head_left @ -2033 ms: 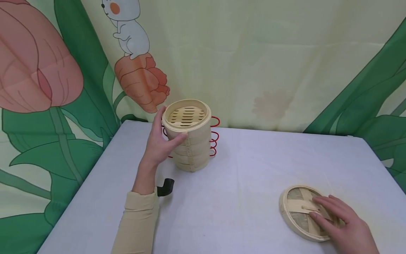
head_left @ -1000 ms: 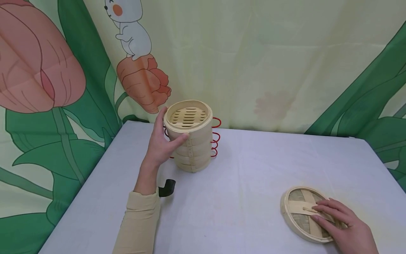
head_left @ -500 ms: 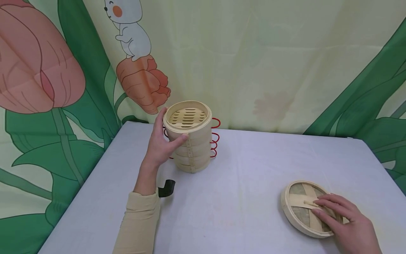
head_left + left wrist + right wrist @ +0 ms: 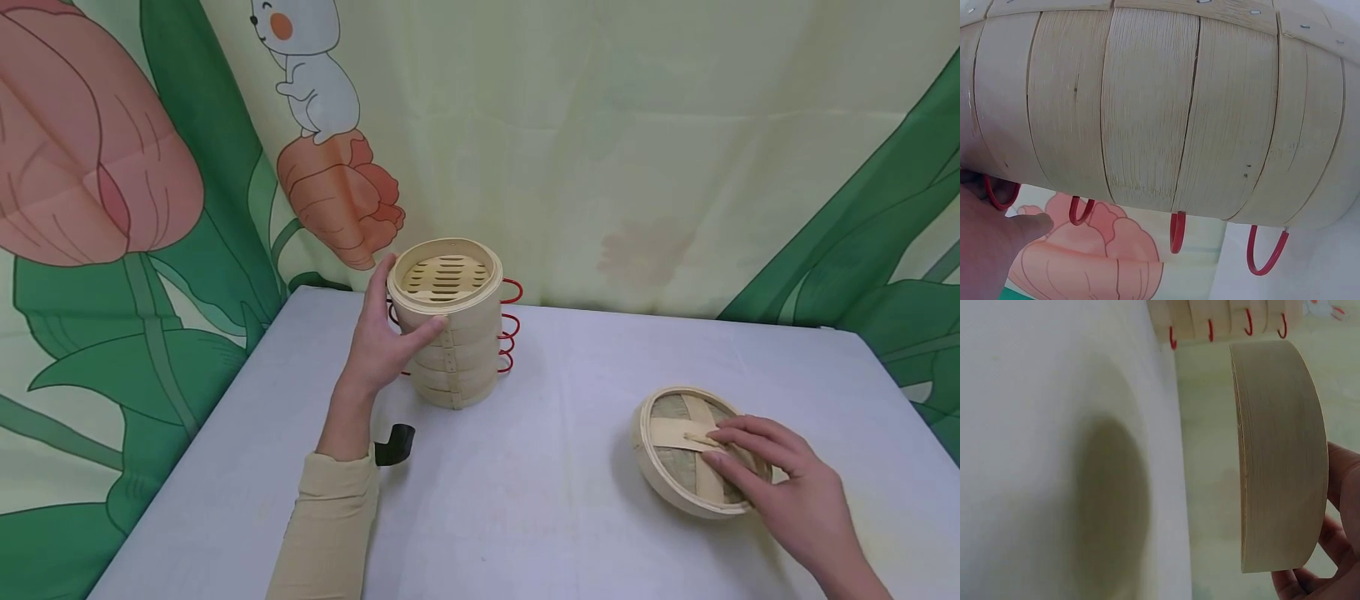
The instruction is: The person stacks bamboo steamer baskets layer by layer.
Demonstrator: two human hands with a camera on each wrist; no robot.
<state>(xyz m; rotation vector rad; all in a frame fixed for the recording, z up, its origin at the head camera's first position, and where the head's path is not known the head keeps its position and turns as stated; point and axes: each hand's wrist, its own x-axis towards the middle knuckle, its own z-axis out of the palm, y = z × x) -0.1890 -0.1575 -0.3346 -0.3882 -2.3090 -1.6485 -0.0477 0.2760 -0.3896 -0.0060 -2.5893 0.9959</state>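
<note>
A stack of round bamboo steamer tiers (image 4: 457, 358) stands at the back of the table, left of centre, its slatted top tier uncovered. My left hand (image 4: 378, 342) grips the upper part of the stack from the left, thumb across the front. Close up in the left wrist view, the stack's banded bamboo wall (image 4: 1147, 112) fills much of the picture. At the right, my right hand (image 4: 795, 479) pinches the small loop on top of a woven bamboo lid (image 4: 675, 462). In the right wrist view the lid (image 4: 1282, 456) is raised off the table, its shadow beneath.
Red loop handles (image 4: 512, 325) stick out from the stack's sides. A black angled piece (image 4: 395, 444) shows beside the left cuff. Behind the white tabletop (image 4: 540, 500) hangs a printed curtain (image 4: 570, 167) with a rabbit, a carrot and plants.
My right hand has lifted the lid off the table and moved it left and toward the back. My left hand and the steamer stack have stayed in place.
</note>
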